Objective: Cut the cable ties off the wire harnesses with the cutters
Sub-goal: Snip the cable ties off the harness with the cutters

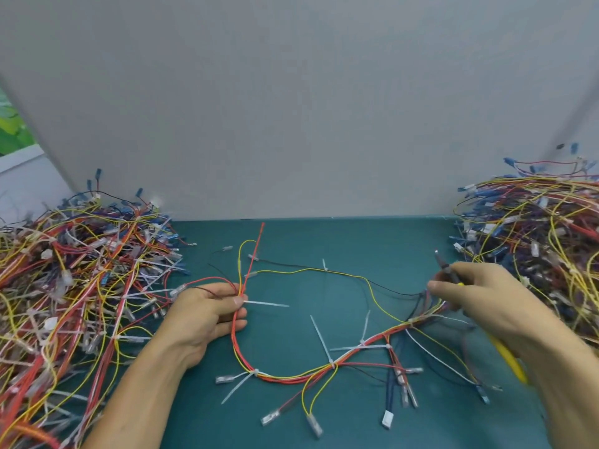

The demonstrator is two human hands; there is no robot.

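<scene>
- A teal table (324,241) lies under both hands, with a heap of harnesses (74,286) outside the left fingers and a second heap (544,247) beyond the right fingers.
- The wire harness (291,379) loops between the two sets of fingers.
- The left hand (207,315) pinches its red and yellow wires between thumb and fingers.
- The right hand (479,293) grips the cutters (449,270), whose tip juts past the fingertips.
- A white cable tie (265,303) sticks out just beside the left thumb.

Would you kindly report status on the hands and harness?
Left hand grips multicoloured wire harness beside white plastic cable tie. Right hand holds yellow-handled cutters, blades off the ties. Tangled wire heaps either side.
</scene>
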